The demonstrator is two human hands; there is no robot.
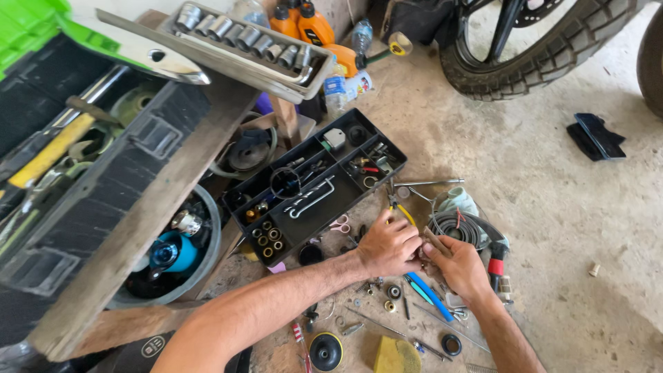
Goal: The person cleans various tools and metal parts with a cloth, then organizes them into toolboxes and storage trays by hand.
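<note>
A motorcycle tyre (552, 52) stands on the concrete floor (552, 207) ahead of you, well apart from your hands. Nearer, a black compartment tray (314, 183) of small parts lies just left of them, and a coil of grey cable (459, 226) sits just beyond your right hand (456, 266). Your left hand (388, 245) meets it over the floor, fingers of both curled around a small part (421, 257) pinched between them; what it is, you cannot tell. A blue-handled tool (429, 295) lies just beneath.
</note>
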